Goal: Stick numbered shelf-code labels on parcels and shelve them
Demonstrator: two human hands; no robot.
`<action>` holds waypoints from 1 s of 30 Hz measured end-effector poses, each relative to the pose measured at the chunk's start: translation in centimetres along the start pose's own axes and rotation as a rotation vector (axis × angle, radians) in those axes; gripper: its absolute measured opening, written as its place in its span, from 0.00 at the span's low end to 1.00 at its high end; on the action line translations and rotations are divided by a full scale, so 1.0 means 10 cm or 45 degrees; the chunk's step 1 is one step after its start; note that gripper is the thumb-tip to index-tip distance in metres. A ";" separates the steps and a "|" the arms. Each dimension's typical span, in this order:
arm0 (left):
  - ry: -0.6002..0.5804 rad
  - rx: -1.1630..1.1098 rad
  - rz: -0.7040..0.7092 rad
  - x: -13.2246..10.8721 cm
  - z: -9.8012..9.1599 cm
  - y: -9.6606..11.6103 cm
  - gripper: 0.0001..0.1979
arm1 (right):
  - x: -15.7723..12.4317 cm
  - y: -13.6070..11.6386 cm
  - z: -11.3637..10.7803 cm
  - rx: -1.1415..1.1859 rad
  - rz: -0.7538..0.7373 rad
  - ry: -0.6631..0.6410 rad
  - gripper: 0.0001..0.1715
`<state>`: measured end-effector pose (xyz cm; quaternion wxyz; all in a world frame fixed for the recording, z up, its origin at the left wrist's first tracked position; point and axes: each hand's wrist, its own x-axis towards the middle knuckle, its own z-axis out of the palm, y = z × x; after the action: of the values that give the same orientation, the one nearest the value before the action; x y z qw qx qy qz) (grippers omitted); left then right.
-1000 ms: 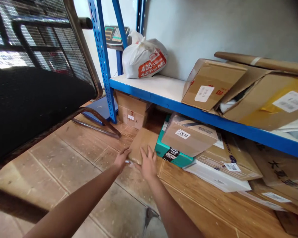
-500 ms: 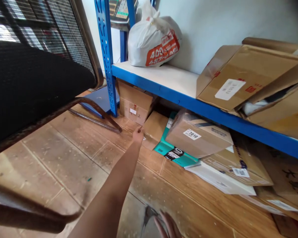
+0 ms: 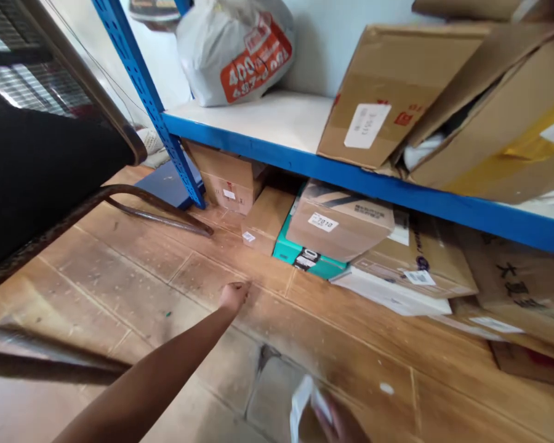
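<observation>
My left hand point(image 3: 234, 295) hangs low over the wooden floor with its fingers curled in, and nothing shows in them. It is a short way in front of a small brown box point(image 3: 265, 218) that sits on the floor under the blue shelf point(image 3: 277, 154). My right hand point(image 3: 339, 421) is at the bottom edge, blurred, closed on a white paper-like piece point(image 3: 301, 403). Right of the small box lies a teal box point(image 3: 305, 258) with a taped carton labelled 7010 point(image 3: 341, 221) on top of it.
A black chair seat point(image 3: 41, 172) and its metal leg point(image 3: 161, 209) fill the left. On the shelf sit a white bag with red print point(image 3: 235, 49) and open cartons point(image 3: 388, 92). Flat parcels point(image 3: 392, 298) and more cartons crowd the floor at right.
My left hand has let go of the small brown box's corner and drawn back over the floor. My right hand has come up at the bottom with a white piece. The view swung left.
</observation>
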<state>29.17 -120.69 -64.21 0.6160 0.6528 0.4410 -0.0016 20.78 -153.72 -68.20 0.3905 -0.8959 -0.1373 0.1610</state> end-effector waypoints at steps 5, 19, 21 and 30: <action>-0.245 0.000 -0.272 -1.10 0.25 0.01 0.09 | 0.13 -0.66 -0.49 0.566 0.298 -0.137 0.32; -0.864 -0.946 -0.893 -3.70 -0.71 1.47 0.30 | -1.51 -2.82 -1.87 -0.152 -0.213 -0.245 0.22; -0.769 -1.011 -0.883 -3.97 -1.00 1.95 0.25 | -1.61 -3.17 -2.21 -0.137 -0.223 -0.184 0.26; -0.089 -0.886 -0.286 -5.47 -1.98 3.75 0.13 | -1.56 -4.43 -3.61 -0.010 -0.399 0.242 0.31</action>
<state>6.66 -130.57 0.53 0.8119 0.3512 0.4627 0.0586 15.58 -154.10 -9.21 0.4187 -0.8763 -0.2382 0.0125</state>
